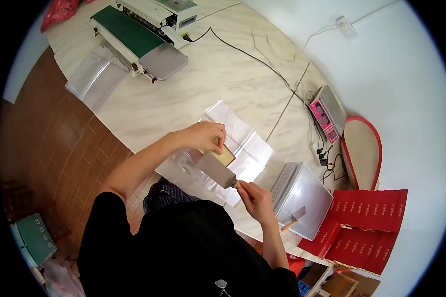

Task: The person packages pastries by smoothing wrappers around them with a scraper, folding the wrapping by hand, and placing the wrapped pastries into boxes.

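My right hand (256, 200) is wrapped round the handle of a wide flat metal blade (217, 171), which points up and to the left. At the blade's far end, my left hand (206, 136) has its fingers pinched together above a yellowish flat piece with a dark edge (226, 157). Whether the fingers grip that piece or something smaller is hidden. Clear plastic sheets or bags (252, 153) lie on the marbled table (183, 99) under and around the piece.
A sealing machine with a green belt (129, 30) stands at the upper left. On the right are a scale with a pink panel (324, 116), a metal-topped device (307, 198) bearing a small spatula (295, 219), red boxes (366, 210), and cables.
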Available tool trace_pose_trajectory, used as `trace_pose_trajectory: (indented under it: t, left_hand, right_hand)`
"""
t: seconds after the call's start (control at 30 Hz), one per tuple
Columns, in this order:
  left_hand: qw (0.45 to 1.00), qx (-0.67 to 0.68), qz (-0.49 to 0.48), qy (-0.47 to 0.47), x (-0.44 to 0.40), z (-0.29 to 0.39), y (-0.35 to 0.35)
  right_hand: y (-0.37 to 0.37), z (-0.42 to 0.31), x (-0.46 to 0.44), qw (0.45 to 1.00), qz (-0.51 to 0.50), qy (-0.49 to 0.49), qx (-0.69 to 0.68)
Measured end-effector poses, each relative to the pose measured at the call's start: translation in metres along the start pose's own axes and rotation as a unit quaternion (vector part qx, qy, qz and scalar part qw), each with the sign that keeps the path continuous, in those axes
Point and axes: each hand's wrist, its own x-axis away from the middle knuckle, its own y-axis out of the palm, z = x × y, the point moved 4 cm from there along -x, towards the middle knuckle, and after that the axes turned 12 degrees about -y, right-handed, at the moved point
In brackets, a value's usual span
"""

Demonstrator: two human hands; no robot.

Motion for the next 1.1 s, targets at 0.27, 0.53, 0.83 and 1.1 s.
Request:
trace_pose_trajectory:
  t: [0.27, 0.53, 0.83, 1.1]
  left_hand:
    - [0.973, 0.171, 0.147, -0.049, 0.004, -0.014, -0.013]
    - [0.867, 0.417, 0.271, 0.039, 0.024, -0.056, 0.039]
    - [0.869, 0.329, 0.364, 0.065, 0.013, -0.069, 0.039]
    - [0.87, 0.351, 0.341, 0.062, 0.001, -0.079, 0.04]
  right_hand:
    - [0.007, 0.011, -0.018, 0.999, 0.03, 0.002, 0.038]
    - [-0.002, 0.004, -0.013, 0.992, 0.018, 0.01, 0.126]
    - [-0.013, 0.001, 0.014, 0.986, -0.039, 0.043, 0.157]
    - [-0.028, -0.004, 0.031, 0.99, -0.008, 0.044, 0.135]
